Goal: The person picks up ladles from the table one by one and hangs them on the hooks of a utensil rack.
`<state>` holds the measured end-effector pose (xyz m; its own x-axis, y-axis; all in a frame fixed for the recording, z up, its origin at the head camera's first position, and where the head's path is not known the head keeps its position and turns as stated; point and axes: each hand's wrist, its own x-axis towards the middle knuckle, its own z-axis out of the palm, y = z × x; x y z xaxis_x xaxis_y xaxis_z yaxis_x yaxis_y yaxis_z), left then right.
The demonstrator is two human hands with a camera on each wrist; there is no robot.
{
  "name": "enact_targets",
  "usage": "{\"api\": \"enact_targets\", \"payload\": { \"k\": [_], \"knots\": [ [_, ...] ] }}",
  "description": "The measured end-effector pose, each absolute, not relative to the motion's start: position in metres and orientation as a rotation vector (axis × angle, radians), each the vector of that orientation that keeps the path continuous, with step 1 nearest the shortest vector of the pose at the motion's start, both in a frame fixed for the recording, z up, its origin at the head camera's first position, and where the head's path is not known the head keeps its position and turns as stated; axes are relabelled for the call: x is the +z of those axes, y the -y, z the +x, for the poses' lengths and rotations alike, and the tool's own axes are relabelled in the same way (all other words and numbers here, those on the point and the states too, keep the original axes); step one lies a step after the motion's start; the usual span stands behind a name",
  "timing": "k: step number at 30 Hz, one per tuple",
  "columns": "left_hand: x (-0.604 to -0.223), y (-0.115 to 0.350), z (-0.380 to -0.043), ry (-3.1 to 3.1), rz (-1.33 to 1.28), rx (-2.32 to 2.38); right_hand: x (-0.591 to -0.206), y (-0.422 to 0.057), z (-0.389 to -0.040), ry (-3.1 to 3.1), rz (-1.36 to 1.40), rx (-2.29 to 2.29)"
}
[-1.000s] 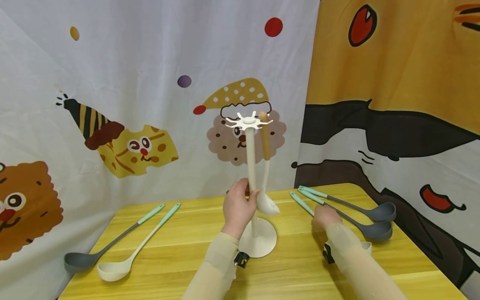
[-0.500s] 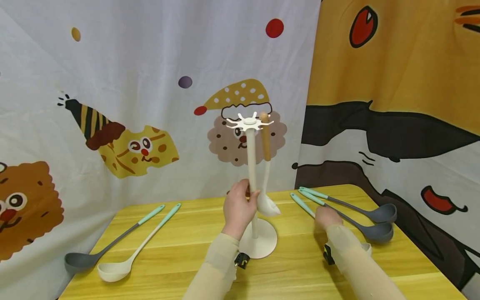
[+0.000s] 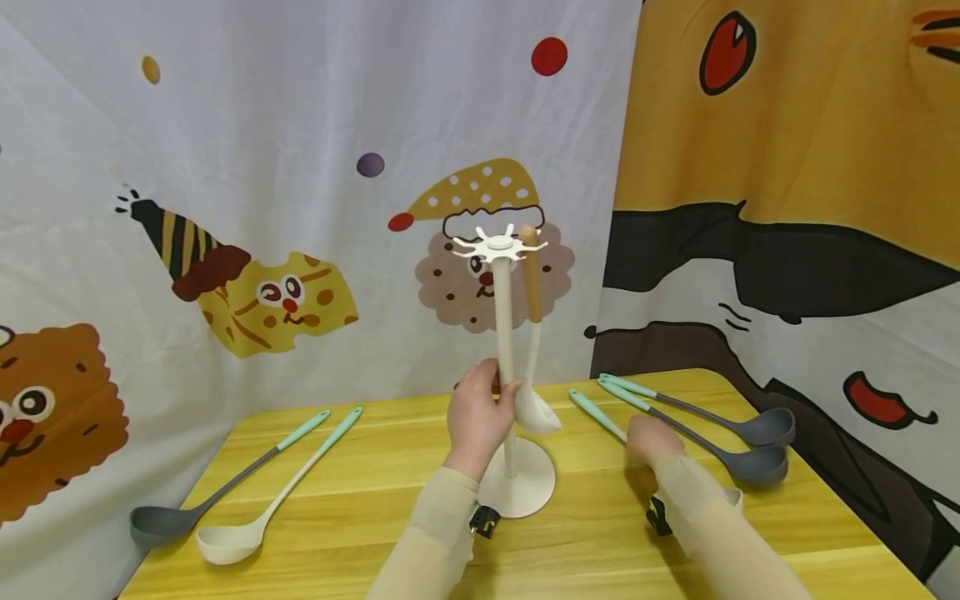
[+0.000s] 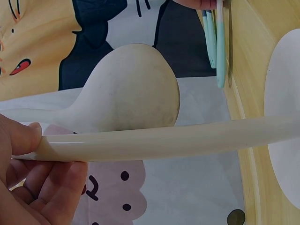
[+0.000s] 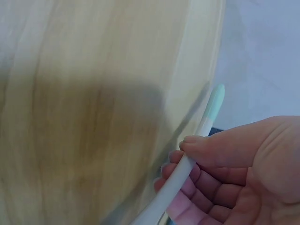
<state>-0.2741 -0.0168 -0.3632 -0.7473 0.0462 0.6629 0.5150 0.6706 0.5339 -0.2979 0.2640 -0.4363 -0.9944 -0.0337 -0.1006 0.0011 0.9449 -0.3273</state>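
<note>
My left hand grips the pole of a white utensil stand, which stands upright on its round base. From the stand's hooked top hangs a white ladle with a wooden handle, its bowl right beside the pole. In the left wrist view, thumb and fingers close on the pole. On the right, my right hand pinches the shaft of a white ladle with a mint handle. The right wrist view shows its pale shaft between thumb and fingers; its bowl is mostly hidden by the forearm.
Two grey ladles with mint handles lie at the right, a nearer one and a farther one. At the left lie another grey ladle and a white ladle. A printed curtain hangs behind the wooden table.
My right hand and the handle end of the ladle it pinches have shifted slightly to the left. The left hand, stand and hanging ladle look unchanged.
</note>
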Motion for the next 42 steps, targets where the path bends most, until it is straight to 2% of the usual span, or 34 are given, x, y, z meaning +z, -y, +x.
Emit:
{"api": "enact_targets", "payload": {
  "k": [25,42],
  "knots": [
    [-0.364,0.017,-0.275,2.239,-0.426,-1.0,-0.415,-0.243,-0.295,-3.191,-0.094,-0.95],
    [-0.364,0.017,-0.274,2.232,-0.441,-1.008,-0.402,-0.235,-0.289,-3.287,-0.153,-1.089]
  ]
}}
